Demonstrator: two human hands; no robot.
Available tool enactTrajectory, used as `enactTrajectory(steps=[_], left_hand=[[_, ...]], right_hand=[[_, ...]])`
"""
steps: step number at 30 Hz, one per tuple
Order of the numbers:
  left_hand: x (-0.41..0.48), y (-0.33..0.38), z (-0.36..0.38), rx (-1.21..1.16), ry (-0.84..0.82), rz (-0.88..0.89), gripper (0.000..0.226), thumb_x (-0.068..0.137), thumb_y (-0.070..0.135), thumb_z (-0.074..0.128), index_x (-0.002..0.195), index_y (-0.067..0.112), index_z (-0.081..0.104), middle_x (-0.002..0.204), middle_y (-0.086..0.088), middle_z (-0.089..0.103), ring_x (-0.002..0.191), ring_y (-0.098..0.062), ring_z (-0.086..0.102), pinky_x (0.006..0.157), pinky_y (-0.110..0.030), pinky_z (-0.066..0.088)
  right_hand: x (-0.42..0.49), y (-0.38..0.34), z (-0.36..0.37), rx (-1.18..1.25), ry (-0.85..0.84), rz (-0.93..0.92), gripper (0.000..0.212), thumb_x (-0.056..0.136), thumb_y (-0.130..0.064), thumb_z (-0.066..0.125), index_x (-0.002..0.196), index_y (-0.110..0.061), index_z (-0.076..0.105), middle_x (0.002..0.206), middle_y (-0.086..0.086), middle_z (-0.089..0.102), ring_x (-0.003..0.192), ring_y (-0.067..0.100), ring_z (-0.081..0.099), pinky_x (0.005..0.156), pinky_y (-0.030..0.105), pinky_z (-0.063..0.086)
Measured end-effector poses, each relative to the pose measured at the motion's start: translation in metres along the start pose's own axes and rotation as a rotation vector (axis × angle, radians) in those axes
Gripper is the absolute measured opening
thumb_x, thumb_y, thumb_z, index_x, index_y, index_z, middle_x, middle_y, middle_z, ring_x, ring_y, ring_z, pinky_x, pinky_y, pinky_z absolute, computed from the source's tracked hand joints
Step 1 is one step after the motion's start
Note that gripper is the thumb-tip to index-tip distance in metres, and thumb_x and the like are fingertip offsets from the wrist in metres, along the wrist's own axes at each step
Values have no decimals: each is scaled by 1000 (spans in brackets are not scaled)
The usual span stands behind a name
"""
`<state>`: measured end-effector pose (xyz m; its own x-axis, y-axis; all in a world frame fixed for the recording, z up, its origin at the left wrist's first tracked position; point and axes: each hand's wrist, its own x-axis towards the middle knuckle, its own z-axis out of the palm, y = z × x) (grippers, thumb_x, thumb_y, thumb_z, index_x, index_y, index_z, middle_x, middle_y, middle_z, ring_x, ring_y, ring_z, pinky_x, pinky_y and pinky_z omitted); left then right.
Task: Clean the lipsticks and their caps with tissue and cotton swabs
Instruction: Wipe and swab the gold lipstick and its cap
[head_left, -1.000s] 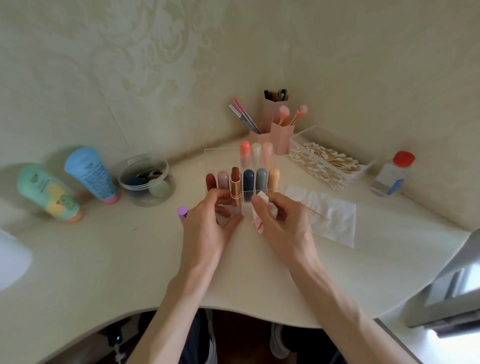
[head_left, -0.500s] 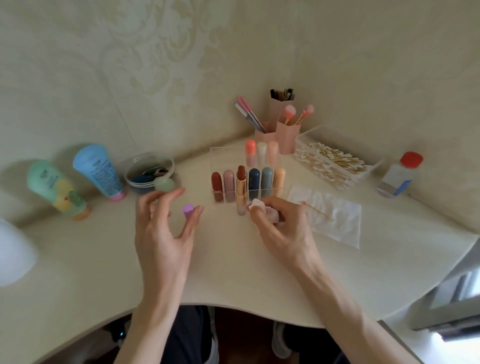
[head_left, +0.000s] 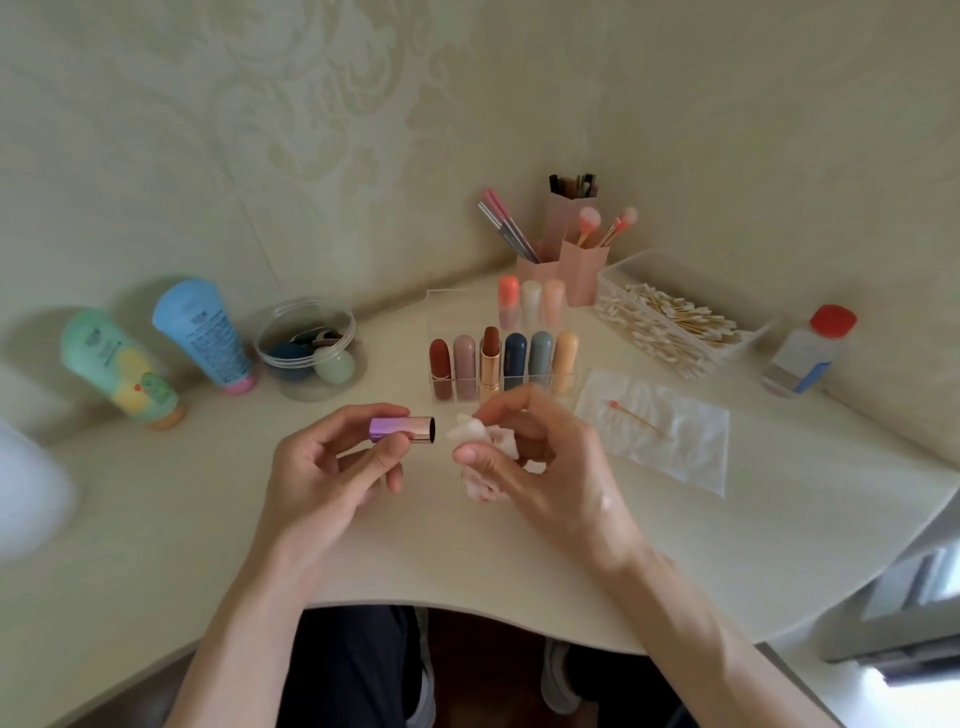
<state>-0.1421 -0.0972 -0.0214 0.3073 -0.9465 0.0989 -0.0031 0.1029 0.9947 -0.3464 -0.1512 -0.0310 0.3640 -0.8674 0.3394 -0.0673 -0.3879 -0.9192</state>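
Observation:
My left hand (head_left: 324, 475) holds a purple-to-pink lipstick cap (head_left: 402, 429) sideways above the table, its open end facing right. My right hand (head_left: 540, 460) pinches a crumpled white tissue (head_left: 470, 434) stained pink, its tip just right of the cap's opening and apart from it. Behind them a clear acrylic holder (head_left: 441, 312) keeps several capped lipsticks and one uncapped brown-red lipstick (head_left: 490, 358) in a gold tube. A used cotton swab (head_left: 636, 415) lies on a flat tissue sheet (head_left: 675, 447) to the right.
A clear box of cotton swabs (head_left: 670, 325) and a red-capped bottle (head_left: 808, 351) stand at the right. Pink brush cups (head_left: 571, 260) fill the corner. Two tubes (head_left: 202, 332) and a round clear jar (head_left: 306, 348) sit at the left. The table's front edge curves inward near my body.
My left hand left the holder, swung left, picked up the purple cap from the table and brought it to the centre. My right hand lifted the tissue toward the cap's opening.

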Motion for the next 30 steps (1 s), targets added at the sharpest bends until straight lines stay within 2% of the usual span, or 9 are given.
enactTrajectory(steps=[2,4,6,11,18,22,23,26,30], left_hand=[[0,0,-4,-38,-12,-17,25,74,42,91,93,29,81,91,-16,75,58,-22,56,51,-26,31],[-1,1,-4,-63,-49,-15,40,61,50,91,94,29,82,90,-10,77,57,-20,57,49,-23,31],[-1,2,0,-82,-71,-18,42,60,49,95,93,27,82,86,-8,76,56,-18,58,47,-19,32],[-2,3,11,-104,-99,-41,23,66,25,83,89,22,83,74,-10,72,58,-17,62,48,-19,38],[-4,0,10,-118,10,-21,21,71,18,81,92,14,81,85,-12,78,68,-20,71,53,-22,48],[-5,1,11,-121,14,-25,26,72,15,80,96,8,79,84,-13,78,68,-22,71,53,-23,48],[-4,1,11,-120,13,-25,27,72,16,79,97,7,78,84,-13,78,68,-22,71,53,-23,48],[-3,1,11,-117,20,-24,27,74,16,78,99,6,77,85,-12,78,67,-21,70,54,-23,48],[-3,1,13,-126,14,-31,26,74,14,78,99,6,77,82,-9,77,64,-19,68,53,-22,47]], right_hand=[[-1,-3,0,5,53,-82,20,86,-29,84,95,-19,69,76,-7,71,54,5,53,56,18,40],[-2,-5,1,-35,100,-169,18,84,-27,85,92,-15,73,74,-17,67,54,2,51,57,10,36],[-2,-5,3,-53,141,-228,18,83,-25,86,92,-13,76,82,-18,70,61,4,59,59,11,39],[-2,-2,7,-55,213,-284,17,81,-18,89,91,-7,81,95,2,73,77,16,69,64,18,49],[-1,3,11,-110,87,-282,29,80,-23,91,104,-9,81,102,-4,70,79,18,68,63,25,52],[-2,1,9,-66,64,-194,22,86,-24,85,105,-14,81,101,-8,72,83,13,69,67,17,49],[-2,1,9,-16,57,-140,21,87,-24,83,105,-14,80,99,-7,73,81,12,69,66,19,51],[-1,-1,9,177,16,21,21,89,-23,81,107,-11,79,94,6,76,77,22,74,68,41,63],[-1,0,10,171,-8,-2,19,91,-22,79,108,-15,78,100,3,76,85,28,75,73,52,62]])
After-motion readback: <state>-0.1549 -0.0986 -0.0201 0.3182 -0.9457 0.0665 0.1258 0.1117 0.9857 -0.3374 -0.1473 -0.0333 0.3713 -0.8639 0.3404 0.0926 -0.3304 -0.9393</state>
